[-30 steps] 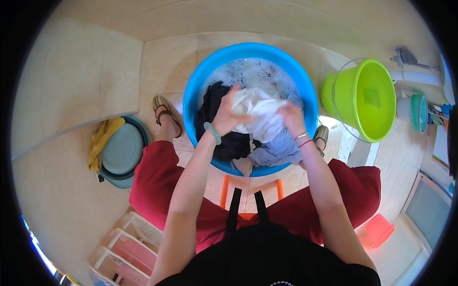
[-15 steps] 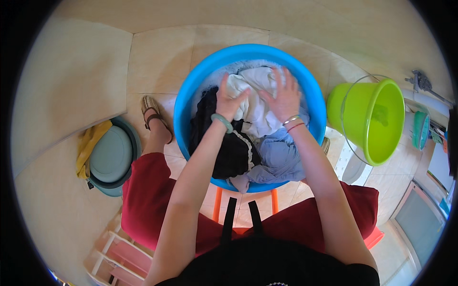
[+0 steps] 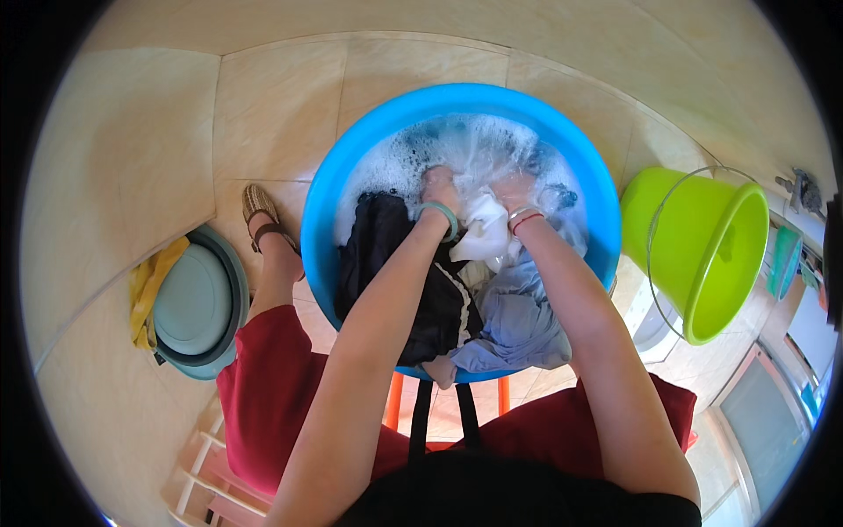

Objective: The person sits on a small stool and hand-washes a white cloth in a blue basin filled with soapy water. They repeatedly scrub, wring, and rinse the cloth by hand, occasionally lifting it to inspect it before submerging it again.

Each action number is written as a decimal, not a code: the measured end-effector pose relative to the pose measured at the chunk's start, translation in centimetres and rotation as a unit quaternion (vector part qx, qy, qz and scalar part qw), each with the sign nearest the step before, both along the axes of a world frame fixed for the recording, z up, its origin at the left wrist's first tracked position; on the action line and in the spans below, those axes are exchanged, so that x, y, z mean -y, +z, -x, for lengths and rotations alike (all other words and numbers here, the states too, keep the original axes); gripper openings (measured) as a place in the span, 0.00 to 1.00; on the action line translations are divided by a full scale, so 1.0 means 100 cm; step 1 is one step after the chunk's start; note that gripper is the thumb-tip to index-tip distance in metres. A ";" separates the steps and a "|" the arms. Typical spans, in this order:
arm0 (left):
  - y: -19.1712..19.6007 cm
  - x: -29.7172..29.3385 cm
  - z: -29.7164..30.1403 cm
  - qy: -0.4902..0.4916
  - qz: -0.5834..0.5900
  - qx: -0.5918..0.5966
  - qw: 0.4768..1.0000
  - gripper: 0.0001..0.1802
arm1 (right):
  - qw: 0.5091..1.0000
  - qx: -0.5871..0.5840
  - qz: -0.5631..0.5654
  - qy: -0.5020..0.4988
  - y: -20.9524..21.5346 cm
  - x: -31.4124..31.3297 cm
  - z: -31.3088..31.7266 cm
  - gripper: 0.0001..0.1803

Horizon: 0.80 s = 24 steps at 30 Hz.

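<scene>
A large round blue basin (image 3: 318, 237) of sudsy water (image 3: 386, 158) stands in front of me. My left hand (image 3: 439, 187) and my right hand (image 3: 514, 188) are both sunk in the foam near its middle, fingers hidden under the suds. Between my wrists a bunched white garment (image 3: 481, 233) rises out of the water; the rest of it is submerged. Beneath my left forearm lies a wet black garment (image 3: 373, 250) with a pale ruffled trim. A light blue garment (image 3: 518, 321) is heaped against the basin's near edge, close to my right forearm.
Orange legs (image 3: 503, 395) show under the basin. To the right, a lime green bucket (image 3: 676, 220) with a wire handle lies tilted. Grey-green basins (image 3: 193, 299) and a yellow cloth (image 3: 147, 303) rest by the left wall. A pink and white rack (image 3: 211, 474) is at lower left.
Both hands have gone from lying spread on the white garment down into the water. Most of that garment has sunk, and foam now covers the far half of the basin.
</scene>
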<state>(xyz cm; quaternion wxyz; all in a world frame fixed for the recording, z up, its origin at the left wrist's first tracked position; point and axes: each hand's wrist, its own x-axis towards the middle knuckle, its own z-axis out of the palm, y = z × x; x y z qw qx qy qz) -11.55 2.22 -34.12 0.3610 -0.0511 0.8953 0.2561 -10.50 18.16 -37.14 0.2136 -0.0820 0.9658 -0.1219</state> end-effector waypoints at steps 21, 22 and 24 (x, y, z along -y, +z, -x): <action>0.125 -0.023 -0.045 0.396 -0.816 0.307 0.289 0.24 | 0.914 -0.274 0.297 0.023 0.236 0.081 -0.082 0.11; 0.123 -0.024 -0.044 0.387 -0.806 0.322 0.310 0.28 | 0.913 -0.281 0.297 0.010 0.237 0.082 -0.081 0.12; 0.119 -0.022 -0.046 0.364 -0.813 0.320 0.324 0.29 | 0.898 -0.317 0.304 -0.015 0.234 0.085 -0.076 0.12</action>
